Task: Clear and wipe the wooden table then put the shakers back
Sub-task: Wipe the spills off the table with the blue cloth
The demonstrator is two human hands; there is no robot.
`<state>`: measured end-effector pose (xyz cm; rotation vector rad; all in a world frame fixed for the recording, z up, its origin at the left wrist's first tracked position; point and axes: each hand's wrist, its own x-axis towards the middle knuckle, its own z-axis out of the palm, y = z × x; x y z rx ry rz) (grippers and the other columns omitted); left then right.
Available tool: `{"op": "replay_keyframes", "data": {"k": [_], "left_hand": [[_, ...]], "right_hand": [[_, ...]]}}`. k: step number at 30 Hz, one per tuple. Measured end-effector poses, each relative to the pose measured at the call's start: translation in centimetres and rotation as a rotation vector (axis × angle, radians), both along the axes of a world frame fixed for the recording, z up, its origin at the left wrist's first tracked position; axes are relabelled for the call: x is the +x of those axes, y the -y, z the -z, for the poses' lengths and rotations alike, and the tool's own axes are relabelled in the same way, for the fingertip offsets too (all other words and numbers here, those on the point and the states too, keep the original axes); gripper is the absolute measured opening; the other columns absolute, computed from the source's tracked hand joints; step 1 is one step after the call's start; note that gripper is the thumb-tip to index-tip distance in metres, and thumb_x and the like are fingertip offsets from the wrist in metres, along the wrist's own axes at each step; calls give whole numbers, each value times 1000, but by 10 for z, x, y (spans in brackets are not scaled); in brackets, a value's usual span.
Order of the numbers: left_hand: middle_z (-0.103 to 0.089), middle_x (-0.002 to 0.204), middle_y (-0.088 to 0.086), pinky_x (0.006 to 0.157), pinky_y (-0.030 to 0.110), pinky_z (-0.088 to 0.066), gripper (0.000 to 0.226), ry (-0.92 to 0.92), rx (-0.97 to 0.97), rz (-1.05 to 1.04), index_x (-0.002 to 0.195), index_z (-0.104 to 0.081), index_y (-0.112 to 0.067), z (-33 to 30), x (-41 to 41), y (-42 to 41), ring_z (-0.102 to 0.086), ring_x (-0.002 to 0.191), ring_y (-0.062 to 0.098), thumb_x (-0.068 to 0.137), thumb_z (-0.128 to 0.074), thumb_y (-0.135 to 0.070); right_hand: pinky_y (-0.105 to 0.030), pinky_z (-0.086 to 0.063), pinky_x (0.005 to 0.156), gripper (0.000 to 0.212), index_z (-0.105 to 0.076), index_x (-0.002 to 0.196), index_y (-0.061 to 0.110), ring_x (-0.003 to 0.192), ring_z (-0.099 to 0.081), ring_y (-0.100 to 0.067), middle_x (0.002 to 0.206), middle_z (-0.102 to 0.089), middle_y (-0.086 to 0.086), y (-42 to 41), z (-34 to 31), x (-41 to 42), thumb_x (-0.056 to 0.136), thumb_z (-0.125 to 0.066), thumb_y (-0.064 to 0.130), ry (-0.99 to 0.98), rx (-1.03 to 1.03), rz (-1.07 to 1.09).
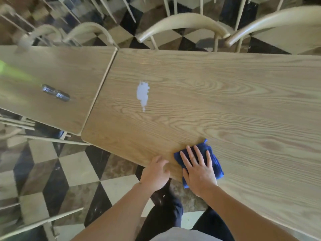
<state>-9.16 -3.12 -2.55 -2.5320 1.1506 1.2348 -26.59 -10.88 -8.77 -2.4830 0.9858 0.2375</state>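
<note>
- Wooden table (225,94): light oak grain, pale wet patch (143,94) left of centre.
- Blue cloth (213,159): crumpled, near edge.
- Shakers (55,93): apparently two, blurred, adjoining tabletop.

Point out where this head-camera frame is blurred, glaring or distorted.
Head view: the shakers and the chairs at far left are smeared by motion blur; a white glare patch sits on the wooden table; wide-angle bending curves the table edges; the right hand on the blue cloth is sharp.
</note>
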Motion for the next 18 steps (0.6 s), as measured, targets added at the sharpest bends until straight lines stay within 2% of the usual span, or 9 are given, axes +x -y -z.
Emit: {"op": "replay_keyframes", "data": {"k": [4,6,9,13,14,15,16,18], "left_hand": [[-27,161,-10,111,40,-41,51,42,-6,-20,146,-44,-37,5,71,-24,-37,144,17,95,-48,-35],[-29,159,-11,110,43,-41,50,65,-5,-8,145,-45,-39,5,101,-32,-39,142,18,95,-47,-38],[-32,157,-9,114,46,-38,48,57,5,1,142,-49,-36,0,137,-46,-36,143,19,94,-48,-38],[-28,158,-9,115,46,-38,56,64,19,-16,147,-41,-36,-2,175,-57,-31,145,21,92,-50,-34],[-25,160,-8,114,46,-39,58,79,22,-27,149,-37,-37,-2,183,-56,-31,146,23,93,-51,-34],[-21,162,-7,114,46,-39,61,91,21,-42,152,-33,-39,-1,191,-52,-30,147,24,94,-52,-36],[-17,165,-7,114,46,-39,64,98,18,-57,154,-29,-41,1,200,-48,-28,149,25,94,-53,-37],[-10,168,-6,116,46,-36,69,112,22,-73,156,-22,-44,6,217,-35,-20,154,26,95,-54,-42]], "right_hand": [[-59,3,120,63,-19,160,26,155,-9,-30,168,-11,-6,-27,-1,64,100,-23,45,-31,-30,30],[-58,13,119,63,-9,160,27,156,1,-30,169,1,-5,-38,2,97,103,-26,46,-49,-26,40],[-56,33,108,65,12,158,29,152,22,-29,164,24,-3,-51,4,143,104,-18,48,-101,-18,51],[-58,32,109,65,16,157,31,144,39,-26,163,28,-4,-57,6,184,104,-16,48,-136,14,12],[-60,28,112,64,12,158,31,145,36,-26,164,25,-4,-56,6,191,103,-17,48,-141,17,2],[-62,18,115,64,3,160,31,150,25,-27,167,15,-5,-54,5,197,102,-20,48,-135,6,3],[-63,5,117,64,-13,160,30,154,6,-29,169,-2,-6,-53,3,204,100,-25,49,-123,1,11],[-62,-16,112,62,-42,152,27,149,-31,-31,162,-33,-7,-48,-2,220,94,-35,50,-93,14,23]]}}
